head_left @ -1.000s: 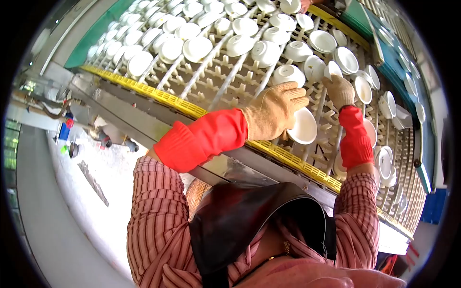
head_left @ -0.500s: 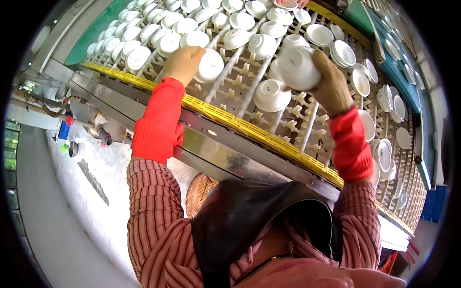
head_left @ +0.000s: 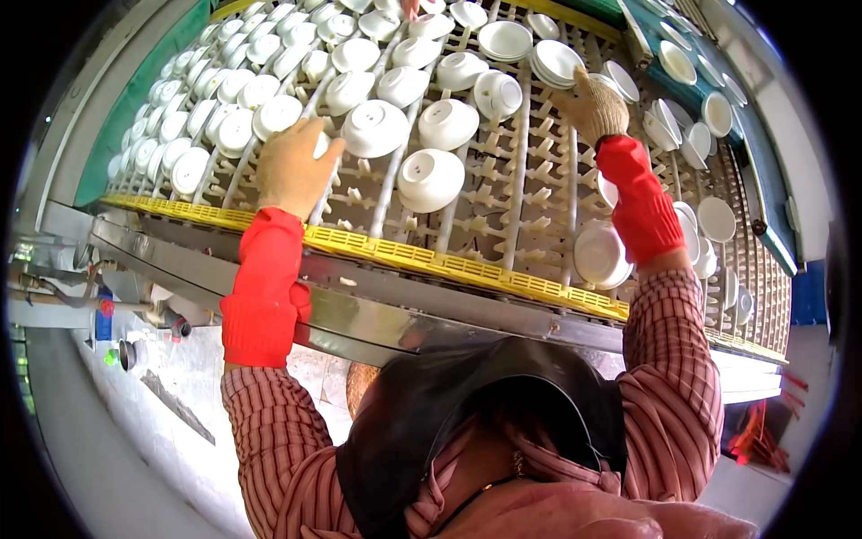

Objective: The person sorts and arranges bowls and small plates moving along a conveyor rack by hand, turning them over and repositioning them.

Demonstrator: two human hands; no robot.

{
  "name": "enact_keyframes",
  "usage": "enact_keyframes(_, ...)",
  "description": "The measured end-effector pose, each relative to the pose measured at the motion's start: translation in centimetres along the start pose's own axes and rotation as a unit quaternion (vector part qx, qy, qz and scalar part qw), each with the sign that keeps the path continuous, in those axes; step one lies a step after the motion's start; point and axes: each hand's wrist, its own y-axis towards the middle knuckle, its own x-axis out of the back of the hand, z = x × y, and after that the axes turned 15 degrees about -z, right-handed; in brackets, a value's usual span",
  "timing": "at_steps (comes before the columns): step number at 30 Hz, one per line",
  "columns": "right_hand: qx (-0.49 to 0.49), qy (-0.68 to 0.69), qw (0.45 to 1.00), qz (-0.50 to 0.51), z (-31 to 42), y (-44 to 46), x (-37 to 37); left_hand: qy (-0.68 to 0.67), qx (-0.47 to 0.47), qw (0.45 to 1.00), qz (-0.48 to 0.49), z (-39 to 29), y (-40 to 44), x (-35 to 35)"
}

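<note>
— What does the left hand have, from your end?

— On my remote feed the left hand (head_left: pixel 294 171) is over the rack (head_left: pixel 516 198), palm down. I see a white dish (head_left: pixel 321 145) between its thumb and forefinger, which stand apart. I can't tell whether they pinch it or only pass beside it.

— And the right?

— I have the right hand (head_left: pixel 594 108) reaching farther out, at the near edge of the bowl stack (head_left: pixel 556 63). Its fingers point away from me and the glove hides their tips, so I can't tell whether they grip the rim or just touch it.

— Why do those bowls face up, and the others down?

— The stack sits mouth up, one bowl inside another, I'd judge to save room. The upturned bowls (head_left: pixel 431 180) between the hands rest singly among the pegs, which probably keep them from sliding.

— Why are the arms so wide?

— My guess is that it lets each hand work its own side. The yellow strip (head_left: pixel 440 262) runs along the near edge, under both forearms.

— Anyone else?

— I see another person's fingers (head_left: pixel 410 9) at the far edge, too cropped for me to read their grip.
</note>
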Motion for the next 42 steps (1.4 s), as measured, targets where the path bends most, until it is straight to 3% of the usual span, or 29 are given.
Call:
enact_keyframes(3, 0.042, -0.039, 0.998, -0.016, -6.0, -0.5, -4.7, 0.003, -0.080, 0.997, 0.018, -2.8, 0.1, -0.5)
enact_keyframes(6, 0.018, -0.145, 0.987, 0.064, -6.8, -0.4, -7.3, 0.040, -0.116, 0.991, 0.054, -3.8, -0.7, -1.7)
enact_keyframes(10, -0.039, 0.002, 0.996, 0.081, -8.0, 0.4, -8.4, 0.048, -0.101, 0.987, 0.116, -3.6, -1.6, -2.5)
enact_keyframes(11, -0.101, 0.051, 0.989, 0.097, -4.3, -0.5, -2.4, 0.050, -0.094, 0.984, 0.142, -3.6, -1.5, -2.5)
enact_keyframes(14, 0.187, 0.163, 0.968, -0.026, -5.6, -2.4, -2.0, 0.051, -0.083, 0.985, 0.142, -3.7, -1.7, -3.1)
enact_keyframes(16, 0.211, 0.236, 0.933, -0.169, -3.2, -5.3, -1.1, 0.051, -0.072, 0.986, 0.140, -4.0, -1.4, -2.9)
enact_keyframes(17, 0.099, 0.321, 0.939, -0.078, -0.2, -6.7, 2.4, 0.042, -0.069, 0.989, 0.127, -4.0, -1.3, -2.9)
enact_keyframes(18, 0.092, 0.385, 0.918, -0.035, 1.4, -7.3, 3.4, 0.045, -0.064, 0.991, 0.106, -4.0, -1.3, -2.8)
enact_keyframes(20, 0.131, 0.357, 0.925, 0.018, 1.4, -7.6, 1.9, 0.053, -0.055, 0.995, 0.061, -4.1, -1.4, -2.7)
enact_keyframes(21, 0.072, 0.412, 0.906, 0.059, 0.7, -7.8, 1.5, 0.062, -0.057, 0.995, 0.050, -4.3, -1.3, -2.3)
enact_keyframes(22, 0.009, 0.464, 0.881, 0.094, 0.1, -8.0, 1.0, 0.064, -0.084, 0.994, 0.020, -4.6, -1.1, -2.1)
enact_keyframes(24, -0.172, 0.592, 0.778, 0.124, -1.2, -8.9, 0.9, 0.068, -0.131, 0.988, -0.040, -5.2, -0.6, -1.6)
enact_keyframes(25, 0.006, 0.340, 0.940, 0.018, -1.9, -9.4, 2.9, 0.068, -0.144, 0.986, -0.039, -5.8, -0.3, -1.4)
enact_keyframes(27, 0.056, 0.190, 0.979, 0.052, -2.5, -11.8, 7.0, 0.066, -0.173, 0.982, -0.035, -7.2, 0.2, -1.5)
enact_keyframes(30, 0.059, 0.048, 0.991, 0.111, -4.0, -15.4, 9.0, 0.148, -0.203, 0.968, 0.017, -7.8, 1.1, -3.3)
enact_keyframes(38, -0.022, 0.110, 0.983, 0.143, -9.1, -14.9, 6.2, 0.259, -0.235, 0.937, -0.021, -5.9, 2.1, -7.9)
enact_keyframes(39, -0.101, 0.181, 0.973, 0.105, -9.9, -14.4, 5.0, 0.206, -0.241, 0.945, -0.077, -5.4, 2.1, -8.2)
enact_keyframes(42, 0.157, 0.189, 0.966, -0.080, -12.6, -9.8, 2.5, 0.211, -0.197, 0.956, -0.046, -7.0, 2.4, -7.4)
